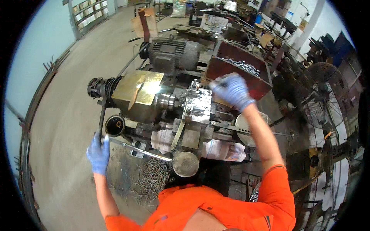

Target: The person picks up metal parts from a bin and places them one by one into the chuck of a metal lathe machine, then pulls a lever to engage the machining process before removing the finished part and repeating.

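My left hand (98, 154), in a blue glove, is wrapped round the lower end of a dark lever (102, 117). That lever runs up to the pulley end (101, 87) of a small lathe. My right hand (232, 91), also gloved and slightly blurred, is beside the lathe's tool post (198, 104). Its fingers are drawn together and point left; whether a small part is between them is hidden. Left of the tool post is the spindle chuck (167, 101), next to a headstock with a brass-coloured cover (135, 87).
Behind my right hand stands a red-brown metal box (239, 73) with many small shiny parts (246, 67). An electric motor (173, 54) sits behind the headstock. A long rod (138, 149) crosses in front. Metal pieces (152, 177) lie heaped on the floor. A fan (322, 90) stands right.
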`<state>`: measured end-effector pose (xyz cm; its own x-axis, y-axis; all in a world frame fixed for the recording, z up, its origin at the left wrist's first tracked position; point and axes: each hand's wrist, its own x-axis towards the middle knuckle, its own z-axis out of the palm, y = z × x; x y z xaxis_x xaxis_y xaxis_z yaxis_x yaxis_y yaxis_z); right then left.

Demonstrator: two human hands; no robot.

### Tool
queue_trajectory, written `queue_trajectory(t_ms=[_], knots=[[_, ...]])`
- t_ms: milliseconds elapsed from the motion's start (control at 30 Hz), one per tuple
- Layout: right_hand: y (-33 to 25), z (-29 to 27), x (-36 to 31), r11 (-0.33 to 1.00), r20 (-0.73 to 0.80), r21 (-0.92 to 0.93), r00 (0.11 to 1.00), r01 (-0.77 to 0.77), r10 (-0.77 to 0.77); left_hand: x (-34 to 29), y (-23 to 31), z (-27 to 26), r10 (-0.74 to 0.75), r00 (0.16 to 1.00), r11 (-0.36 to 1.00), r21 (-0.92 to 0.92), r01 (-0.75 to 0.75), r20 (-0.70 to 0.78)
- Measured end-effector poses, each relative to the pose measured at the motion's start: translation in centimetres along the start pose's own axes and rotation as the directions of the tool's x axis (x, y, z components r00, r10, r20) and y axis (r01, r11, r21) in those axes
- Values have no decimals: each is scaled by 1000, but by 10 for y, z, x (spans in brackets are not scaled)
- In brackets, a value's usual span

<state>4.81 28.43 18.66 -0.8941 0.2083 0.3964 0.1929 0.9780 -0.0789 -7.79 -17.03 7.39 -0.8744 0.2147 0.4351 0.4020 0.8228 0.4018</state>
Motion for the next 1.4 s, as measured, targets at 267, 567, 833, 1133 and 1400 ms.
queue_trajectory(t_ms=[267,567,833,1133,1400], knots=[[17,-12,-62,996,-336,80,940,-26,52,64,98,52,367,905,918,-77,-390,-215],[23,45,-194,895,-106,323,927,-309,359,76,92,54,491,809,857,8,-516,-323],[19,40,-217,816,-30,437,901,-378,434,105,96,61,449,884,880,240,-411,-131],[30,49,-246,786,-79,500,885,-363,459,37,186,72,620,784,762,-221,-609,-20],[36,47,-268,767,-19,423,841,-483,540,2,184,110,622,777,776,-207,-596,94]])
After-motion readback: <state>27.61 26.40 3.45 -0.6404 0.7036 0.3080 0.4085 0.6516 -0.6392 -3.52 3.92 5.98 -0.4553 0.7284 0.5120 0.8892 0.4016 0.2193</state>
